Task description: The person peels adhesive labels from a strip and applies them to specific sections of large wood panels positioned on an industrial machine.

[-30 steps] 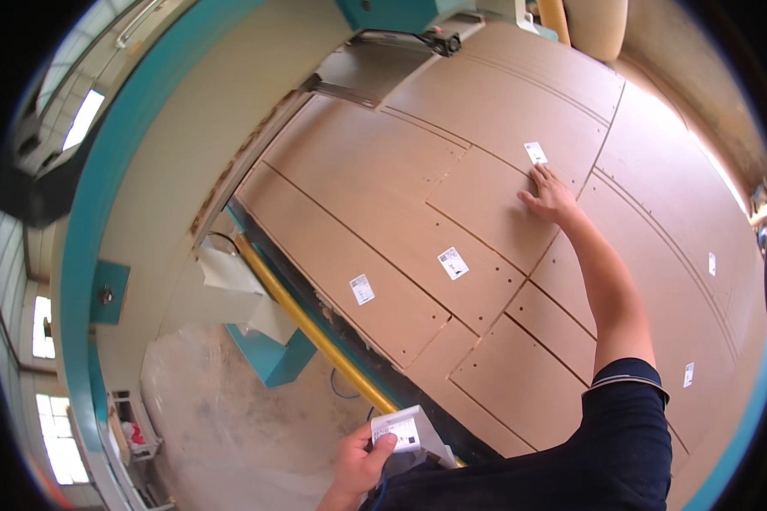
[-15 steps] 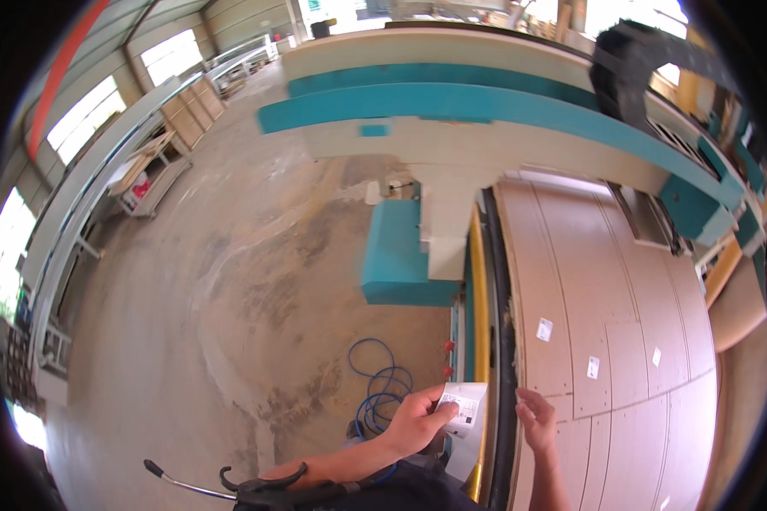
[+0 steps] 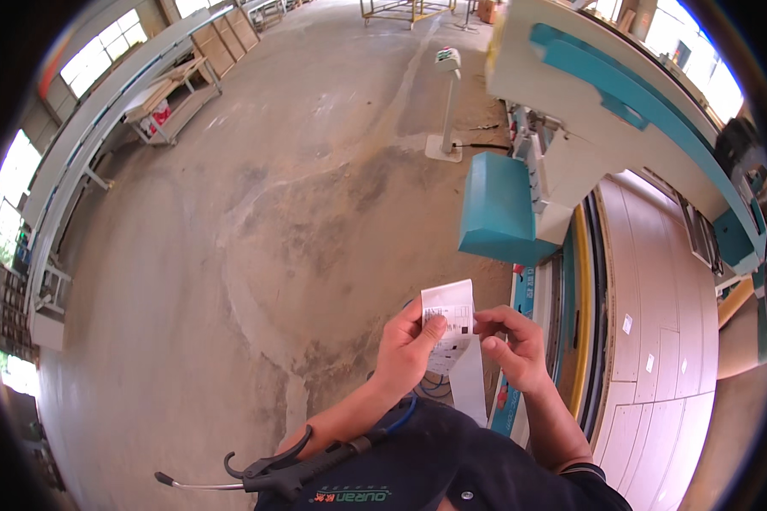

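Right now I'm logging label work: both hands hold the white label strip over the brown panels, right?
Not quite. In the head view the left hand and right hand hold the white label strip over the concrete floor; the brown panels lie off to the right.

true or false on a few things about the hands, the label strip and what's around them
1. Both hands hold a white label strip. True: the left hand grips it and the right hand pinches its edge.
2. The strip is rolled up tight. False: it hangs down in a loose length.
3. Cut wood panels lie to the person's right. True.
4. An air blow gun lies on the panels. False: it hangs near the person's body at the lower edge.
5. The teal machine base stands left of the hands. False: it is above and to the right.
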The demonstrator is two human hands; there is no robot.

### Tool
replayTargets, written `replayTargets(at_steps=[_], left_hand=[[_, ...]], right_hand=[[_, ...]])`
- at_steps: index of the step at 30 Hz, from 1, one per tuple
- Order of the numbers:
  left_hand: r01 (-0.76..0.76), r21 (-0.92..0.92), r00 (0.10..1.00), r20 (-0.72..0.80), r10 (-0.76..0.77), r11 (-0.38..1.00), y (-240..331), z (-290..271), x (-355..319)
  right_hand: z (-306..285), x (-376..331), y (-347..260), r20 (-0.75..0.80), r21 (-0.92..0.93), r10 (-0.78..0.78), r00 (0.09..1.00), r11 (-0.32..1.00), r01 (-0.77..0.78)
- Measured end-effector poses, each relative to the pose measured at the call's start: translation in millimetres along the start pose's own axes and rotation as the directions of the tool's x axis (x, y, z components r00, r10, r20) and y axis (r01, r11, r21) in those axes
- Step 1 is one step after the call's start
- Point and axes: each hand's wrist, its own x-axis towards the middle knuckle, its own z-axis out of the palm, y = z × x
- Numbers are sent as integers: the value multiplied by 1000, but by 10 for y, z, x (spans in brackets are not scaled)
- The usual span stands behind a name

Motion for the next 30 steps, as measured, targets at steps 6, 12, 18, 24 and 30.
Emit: replayTargets(at_steps=[6, 12, 18, 24, 30], left_hand=[[-53, -67, 997, -57, 49, 996, 431, -789, 22], [-101, -73, 992, -78, 96, 992, 526, -1218, 250], [4, 90, 995, -99, 5, 996, 524, -1606, 806], [126, 207, 977, -193, -86, 970, 649, -1834, 1638], [62, 287, 974, -227, 5, 956, 809, -2031, 2354]], right_hand=[[859, 651, 39, 133, 74, 51, 990, 995, -61], [1187, 1171, 339, 118, 216, 42, 992, 974, -67], [1279, 1764, 761, 98, 374, 99, 990, 919, -129], [1176, 2485, 1082, 37, 430, 156, 987, 889, -157], [1006, 3269, 1131, 41, 251, 97, 994, 962, -104]])
